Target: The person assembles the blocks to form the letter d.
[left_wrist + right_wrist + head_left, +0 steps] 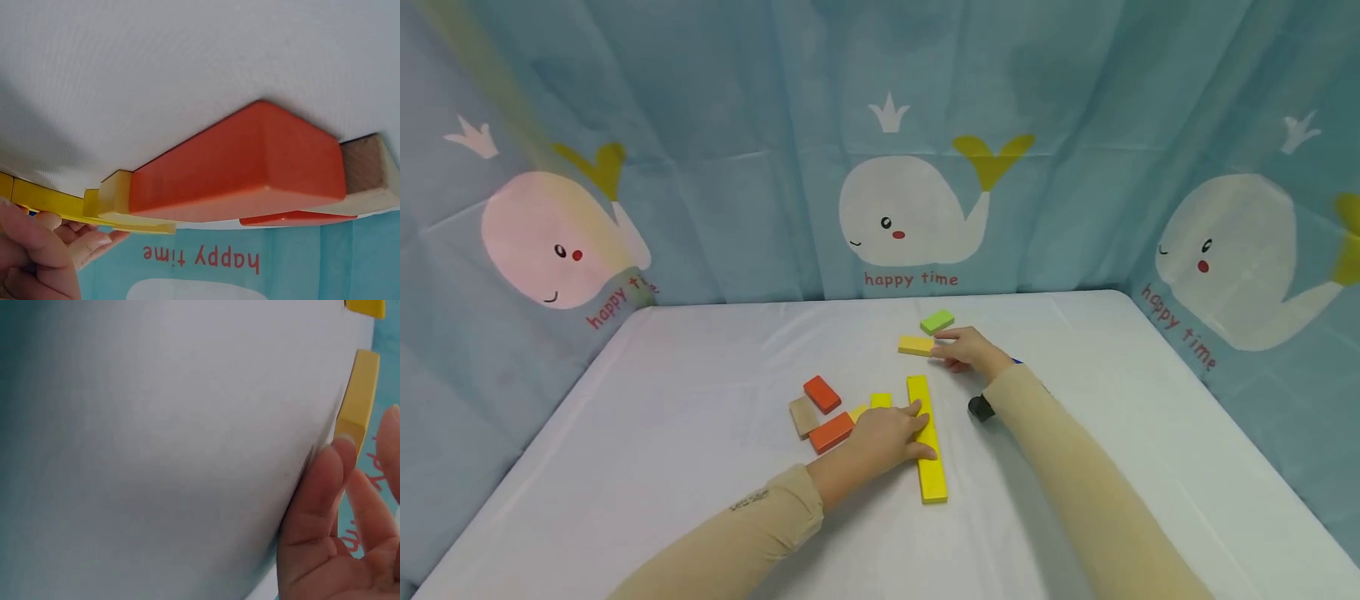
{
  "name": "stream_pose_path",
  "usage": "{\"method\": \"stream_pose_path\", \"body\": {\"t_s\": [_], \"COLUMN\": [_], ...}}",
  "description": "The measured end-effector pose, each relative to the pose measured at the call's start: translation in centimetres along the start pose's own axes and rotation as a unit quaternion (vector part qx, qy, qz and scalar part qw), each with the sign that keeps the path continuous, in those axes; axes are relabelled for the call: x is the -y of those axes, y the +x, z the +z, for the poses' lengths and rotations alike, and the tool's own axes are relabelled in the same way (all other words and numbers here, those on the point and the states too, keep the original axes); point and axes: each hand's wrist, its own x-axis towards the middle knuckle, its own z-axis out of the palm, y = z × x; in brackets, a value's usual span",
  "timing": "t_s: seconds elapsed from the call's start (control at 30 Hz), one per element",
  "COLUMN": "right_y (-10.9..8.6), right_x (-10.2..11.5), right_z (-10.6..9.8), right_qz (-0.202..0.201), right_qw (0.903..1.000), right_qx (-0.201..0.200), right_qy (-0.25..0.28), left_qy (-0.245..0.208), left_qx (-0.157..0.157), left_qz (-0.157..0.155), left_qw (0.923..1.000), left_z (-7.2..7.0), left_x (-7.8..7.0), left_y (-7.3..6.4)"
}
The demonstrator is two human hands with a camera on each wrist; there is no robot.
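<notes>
A long strip of bright yellow blocks lies on the white cloth, pointing away from me; a seam shows in the left wrist view. My left hand comes from the left, with thumb and fingertips resting on the strip. Farther back, my right hand touches the right end of a paler yellow block with its fingertips. In the right wrist view the other fingers are spread apart beside that block. A light green block lies just behind it.
Left of my left hand lie two red blocks, a plain wooden block and two yellow blocks, partly hidden. A black object shows by my right sleeve. A blue whale-print curtain stands behind and beside the table.
</notes>
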Motion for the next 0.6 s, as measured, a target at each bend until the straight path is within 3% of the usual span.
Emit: {"method": "stream_pose_path", "body": {"t_s": [0.3, 0.6], "right_y": [0.23, 0.2], "right_x": [0.34, 0.83], "right_z": [0.04, -0.15], "right_qz": [0.008, 0.021], "right_qw": [0.9999, 0.9995], "right_qx": [-0.008, -0.009], "right_qy": [0.0, 0.022], "left_qy": [-0.005, 0.002], "left_qx": [-0.009, -0.004], "left_qz": [0.015, 0.01], "left_qw": [0.9998, 0.9999], "left_z": [0.16, -0.17], "left_x": [0.05, 0.04], "left_y": [0.23, 0.31]}}
